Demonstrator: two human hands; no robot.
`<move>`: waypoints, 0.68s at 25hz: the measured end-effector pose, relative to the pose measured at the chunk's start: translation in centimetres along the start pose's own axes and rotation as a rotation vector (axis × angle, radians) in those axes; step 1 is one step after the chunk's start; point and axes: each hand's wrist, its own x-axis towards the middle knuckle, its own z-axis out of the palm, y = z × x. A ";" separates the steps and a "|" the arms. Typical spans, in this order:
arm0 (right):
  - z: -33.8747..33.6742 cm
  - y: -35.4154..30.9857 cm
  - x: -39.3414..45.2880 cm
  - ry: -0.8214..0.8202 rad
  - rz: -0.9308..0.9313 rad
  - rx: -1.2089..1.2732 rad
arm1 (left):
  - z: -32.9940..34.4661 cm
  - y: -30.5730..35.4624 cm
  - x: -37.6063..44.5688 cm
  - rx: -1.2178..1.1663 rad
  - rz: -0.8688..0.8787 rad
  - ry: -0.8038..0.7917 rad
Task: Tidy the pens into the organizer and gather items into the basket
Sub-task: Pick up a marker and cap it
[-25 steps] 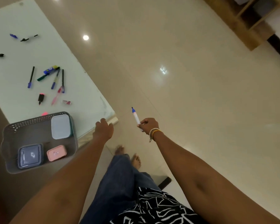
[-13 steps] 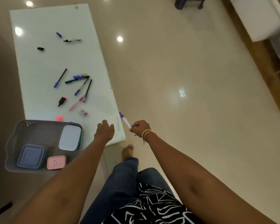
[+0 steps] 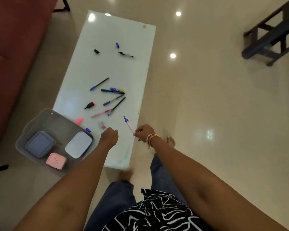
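Note:
My right hand grips a white marker with a blue tip, held over the near right part of the white table. My left hand hovers over the table's near end with fingers loosely curled, holding nothing. Several pens and highlighters lie scattered mid-table, among them a pink pen and a black-and-pink highlighter. A grey basket sits at the table's near left corner with a blue box, a white box and a pink box inside. No organizer is in view.
A red sofa runs along the left. A dark wooden stool stands at the far right on the glossy floor. Loose caps and a black pen lie at the table's far end. My legs and feet are below the table edge.
The view has swung left and down, bringing the whole table and sofa into sight. Both hands moved over the table's near end, the right one still holding the marker.

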 end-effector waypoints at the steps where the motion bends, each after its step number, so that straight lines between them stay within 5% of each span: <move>1: -1.3 -0.7 0.9 -0.037 -0.034 -0.062 | 0.2 1.0 0.2 -0.044 -0.041 0.016; 11: -17.1 -7.1 6.4 -0.217 -0.226 -0.376 | 2.3 17.7 -0.1 -0.697 -0.258 0.112; 17: -20.4 -10.3 10.5 -0.332 -0.213 -0.474 | 1.3 23.0 2.1 -0.938 -0.316 0.089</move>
